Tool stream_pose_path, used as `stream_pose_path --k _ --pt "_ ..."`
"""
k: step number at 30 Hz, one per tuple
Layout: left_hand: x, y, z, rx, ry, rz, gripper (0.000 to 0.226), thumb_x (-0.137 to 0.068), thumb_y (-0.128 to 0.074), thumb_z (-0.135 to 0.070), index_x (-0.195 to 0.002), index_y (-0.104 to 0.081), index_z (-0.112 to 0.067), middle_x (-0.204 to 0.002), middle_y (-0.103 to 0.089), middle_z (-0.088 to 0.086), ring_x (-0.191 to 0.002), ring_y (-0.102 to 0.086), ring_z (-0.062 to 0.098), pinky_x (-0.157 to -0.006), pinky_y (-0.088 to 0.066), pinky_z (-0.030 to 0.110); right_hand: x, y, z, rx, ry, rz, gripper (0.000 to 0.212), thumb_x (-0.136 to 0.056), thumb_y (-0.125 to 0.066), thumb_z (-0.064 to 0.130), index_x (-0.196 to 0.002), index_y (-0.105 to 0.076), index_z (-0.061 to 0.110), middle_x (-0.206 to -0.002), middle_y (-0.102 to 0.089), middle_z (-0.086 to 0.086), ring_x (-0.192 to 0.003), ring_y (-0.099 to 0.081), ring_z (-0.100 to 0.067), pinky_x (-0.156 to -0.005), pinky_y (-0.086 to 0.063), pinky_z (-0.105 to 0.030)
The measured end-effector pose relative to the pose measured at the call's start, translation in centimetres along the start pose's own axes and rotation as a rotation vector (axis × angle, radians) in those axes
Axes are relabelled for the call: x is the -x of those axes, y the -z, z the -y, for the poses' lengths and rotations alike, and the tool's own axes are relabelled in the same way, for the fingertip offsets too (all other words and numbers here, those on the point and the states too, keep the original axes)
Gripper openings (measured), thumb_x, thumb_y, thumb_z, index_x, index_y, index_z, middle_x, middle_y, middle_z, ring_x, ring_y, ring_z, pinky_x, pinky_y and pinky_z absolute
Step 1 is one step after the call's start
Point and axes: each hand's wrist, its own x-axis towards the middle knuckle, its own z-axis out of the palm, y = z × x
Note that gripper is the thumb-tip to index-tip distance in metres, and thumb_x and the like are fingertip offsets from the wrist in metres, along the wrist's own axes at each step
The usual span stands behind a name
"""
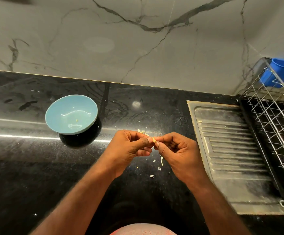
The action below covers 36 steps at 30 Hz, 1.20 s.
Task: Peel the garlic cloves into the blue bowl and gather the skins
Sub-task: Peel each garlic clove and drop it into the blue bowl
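Above the black counter [27,167], the left hand [129,146] and the right hand [176,150] meet. Both have their fingers curled, and their thumb and forefinger tips are clamped on one small garlic clove [154,139] between them. The blue bowl [61,112] stands on the counter to the left, well apart from the hands, with a tiny pale piece [77,120] inside. Loose skins [161,161] lie scattered on the counter under and just beyond the hands. To the right are a steel drainboard [231,150], a wire rack [273,124] and a blue tub [283,72].
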Motion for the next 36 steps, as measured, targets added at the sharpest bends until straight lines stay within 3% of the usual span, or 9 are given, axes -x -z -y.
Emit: stream_pose_path --k 9,13,18,26,36 --pt "-0.2 -1.0 0.1 -0.034 -0.031 -0.052 0.006 -0.086 -0.069 -0.003 -0.081 -0.070 -0.001 -0.068 -0.068 0.008 -0.060 -0.061 0.012 -0.057 -0.051 0.020 0.0 0.3 0.3 -0.050 0.020 -0.009 0.014 -0.085 -0.073 0.009 -0.091 -0.074 0.021 -0.080 -0.076 0.004 -0.070 -0.071 -0.011 -0.063 -0.056 -0.021" --pt "-0.3 -1.4 0.2 -0.043 -0.074 -0.079 0.006 -0.086 -0.069 -0.004 -0.080 -0.068 -0.002 -0.066 -0.066 0.005 -0.057 -0.058 0.011 -0.055 -0.049 0.019 -0.1 -0.2 0.3 -0.218 -0.055 -0.048 0.010 -0.088 -0.068 0.004 -0.091 -0.071 0.013 -0.084 -0.077 -0.004 -0.080 -0.075 -0.020 -0.074 -0.060 -0.026" --pt "-0.1 -0.8 0.4 -0.082 -0.145 -0.121 0.013 -0.084 -0.073 -0.009 -0.096 -0.072 -0.003 -0.081 -0.073 0.007 -0.067 -0.065 0.011 -0.061 -0.054 0.021 -0.4 -0.1 0.0 -0.418 -0.157 -0.044 0.015 -0.083 -0.066 0.012 -0.095 -0.069 0.003 -0.085 -0.075 -0.016 -0.082 -0.074 -0.029 -0.073 -0.060 -0.032" --pt "-0.1 -0.7 0.0 -0.055 -0.058 0.039 0.026 -0.073 -0.077 -0.018 -0.091 -0.074 0.000 -0.078 -0.073 0.010 -0.068 -0.065 0.015 -0.062 -0.053 0.022 -1.0 0.9 -0.1 -0.379 -0.198 0.049 0.019 -0.080 -0.068 0.017 -0.095 -0.071 0.006 -0.081 -0.074 -0.014 -0.073 -0.070 -0.025 -0.068 -0.059 -0.030" --pt "0.1 -1.3 -0.4 0.063 -0.010 0.009 0.015 -0.073 -0.074 -0.014 -0.086 -0.075 -0.006 -0.072 -0.071 0.008 -0.061 -0.062 0.013 -0.059 -0.054 0.022 -1.1 0.7 0.1 -0.313 -0.159 0.028 0.012 -0.088 -0.065 0.008 -0.098 -0.071 0.004 -0.086 -0.075 -0.015 -0.079 -0.073 -0.032 -0.074 -0.061 -0.034"
